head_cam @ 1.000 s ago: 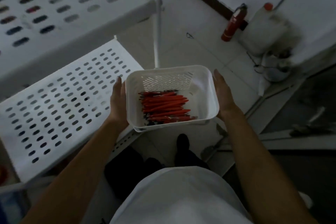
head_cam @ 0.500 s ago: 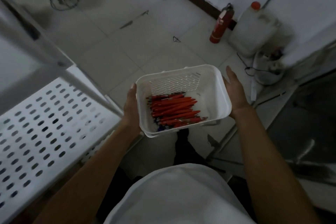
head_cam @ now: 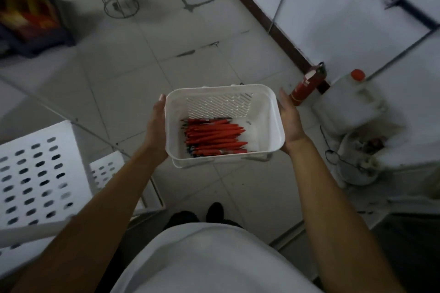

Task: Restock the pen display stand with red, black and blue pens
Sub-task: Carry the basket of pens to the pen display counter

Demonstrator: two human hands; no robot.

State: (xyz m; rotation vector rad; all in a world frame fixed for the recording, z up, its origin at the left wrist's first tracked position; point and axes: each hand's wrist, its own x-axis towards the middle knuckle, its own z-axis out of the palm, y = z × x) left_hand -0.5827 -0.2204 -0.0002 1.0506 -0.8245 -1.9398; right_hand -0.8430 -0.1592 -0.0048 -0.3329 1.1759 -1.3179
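i carry a white plastic basket [head_cam: 270, 112] in the middle of the frame, above the tiled floor [head_cam: 119, 66]. my left grip [head_cam: 156, 126] lies flat against its left wall and my right grip [head_cam: 289, 123] flat against its right wall. on both, the fingers i can see are straight and point toward the top of the frame. neither grip curls over the rim, so the basket is pressed between two open palms. whether any fingers reach under it i cannot tell.

the red pens [head_cam: 214, 137] lie in a loose heap on the basket floor, lengthwise from left to right and closer to its lower edge. a few darker tips [head_cam: 190, 150] show under the heap at its lower left, but their colour is too dim to name. the far wall of the basket has a slotted panel [head_cam: 219, 104].

at the lower left of the frame is a white perforated shelf [head_cam: 35, 173], well apart from the basket. right of my right grip a red fire extinguisher [head_cam: 307, 85] stands by the wall. just beside it is a pale jug with a red cap [head_cam: 350, 100]. a wire stand [head_cam: 119, 0] sits on the floor near the upper left. my white shirt [head_cam: 209, 261] fills the bottom centre, with dark shoes [head_cam: 214, 211] just above it.
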